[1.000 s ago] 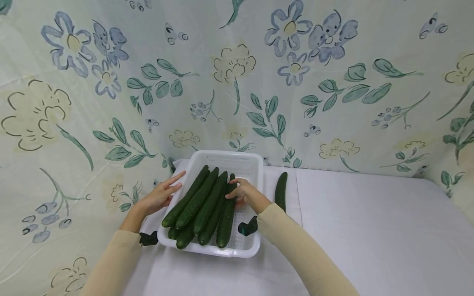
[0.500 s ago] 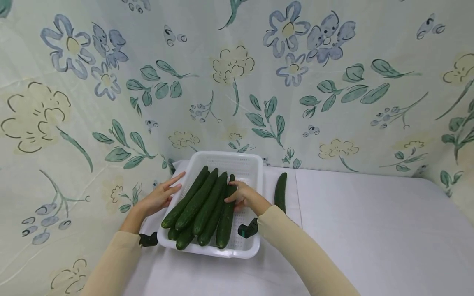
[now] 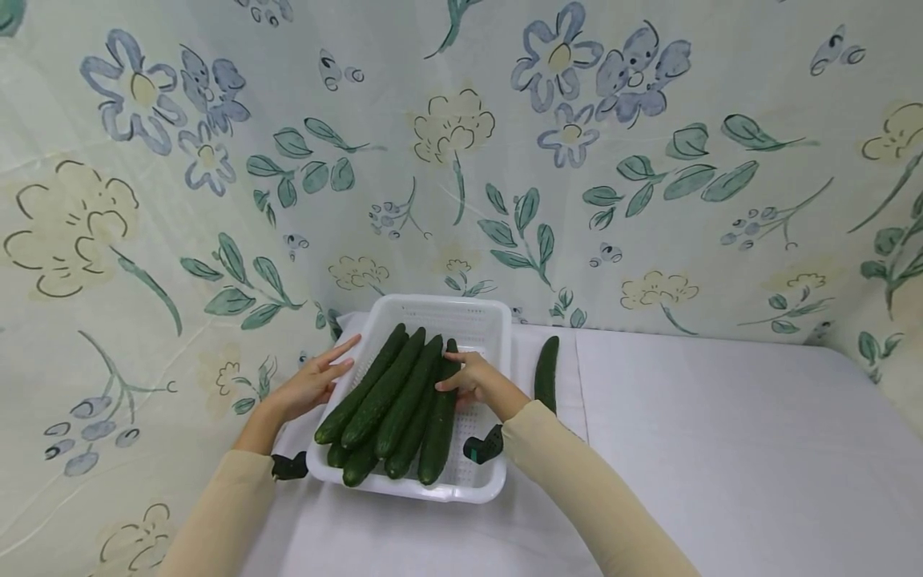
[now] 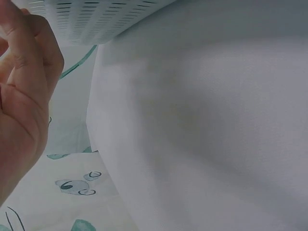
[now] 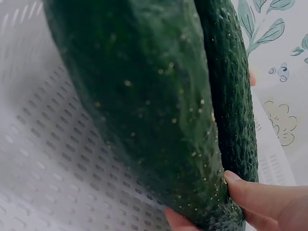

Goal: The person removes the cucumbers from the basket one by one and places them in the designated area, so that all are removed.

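Several dark green cucumbers point(image 3: 389, 393) lie heaped lengthwise in a white perforated plastic basket point(image 3: 481, 481). My right hand point(image 3: 476, 381) reaches inside and grips the rightmost cucumber point(image 3: 437, 437) near its far end. In the right wrist view, the thumb and a fingertip of that hand point(image 5: 264, 202) sit on either side of the cucumber point(image 5: 144, 110), with another cucumber point(image 5: 236, 96) close beside it. Against the basket's left side rests my left hand point(image 3: 306, 389), fingers mostly extended. The left wrist view shows this hand point(image 4: 26, 82) just below the basket's slotted wall point(image 4: 91, 19); its fingertips are partly out of frame.
One separate cucumber point(image 3: 548, 373) lies on the white tablecloth point(image 3: 685, 433) right of the basket, partly hidden by the right sleeve point(image 3: 577, 473). A floral curtain point(image 3: 447, 200) hangs behind and left of the table. Dark devices point(image 3: 290, 466) are on both wrists.
My right hand has settled more closely around the rightmost cucumber, whose near end has shifted very slightly left. The left hand and the basket look unmoved.
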A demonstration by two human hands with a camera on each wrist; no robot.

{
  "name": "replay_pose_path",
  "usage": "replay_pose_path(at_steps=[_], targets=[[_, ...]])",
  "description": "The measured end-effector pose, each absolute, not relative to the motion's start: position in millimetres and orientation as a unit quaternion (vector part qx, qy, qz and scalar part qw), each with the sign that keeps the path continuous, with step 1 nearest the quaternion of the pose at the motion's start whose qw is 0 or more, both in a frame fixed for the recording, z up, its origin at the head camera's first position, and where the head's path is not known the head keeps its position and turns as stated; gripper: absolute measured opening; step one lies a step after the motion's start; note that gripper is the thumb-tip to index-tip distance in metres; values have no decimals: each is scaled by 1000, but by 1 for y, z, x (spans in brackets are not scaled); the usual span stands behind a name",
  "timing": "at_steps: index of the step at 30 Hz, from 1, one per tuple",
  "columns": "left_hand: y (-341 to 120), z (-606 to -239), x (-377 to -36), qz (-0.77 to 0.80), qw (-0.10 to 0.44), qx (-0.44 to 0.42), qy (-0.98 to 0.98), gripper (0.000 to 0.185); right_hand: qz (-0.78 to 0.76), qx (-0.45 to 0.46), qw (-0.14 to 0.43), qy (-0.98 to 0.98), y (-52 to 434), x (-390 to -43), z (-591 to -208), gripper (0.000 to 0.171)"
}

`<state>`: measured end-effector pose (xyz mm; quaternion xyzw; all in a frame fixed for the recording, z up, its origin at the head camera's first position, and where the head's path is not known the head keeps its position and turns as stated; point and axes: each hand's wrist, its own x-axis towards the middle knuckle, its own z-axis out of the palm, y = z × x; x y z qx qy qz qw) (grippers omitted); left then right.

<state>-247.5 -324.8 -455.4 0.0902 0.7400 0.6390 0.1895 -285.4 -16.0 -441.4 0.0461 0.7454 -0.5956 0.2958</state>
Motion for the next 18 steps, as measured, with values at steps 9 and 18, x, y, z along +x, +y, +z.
replay_pose_path(at_steps=[9, 18], targets=[[-325, -454, -249, 636, 192, 87, 742, 52, -586, 42, 298, 752, -13, -288, -435, 76], [-326, -455, -249, 635, 198, 96, 741, 53, -599, 44, 310, 737, -11, -285, -427, 76]])
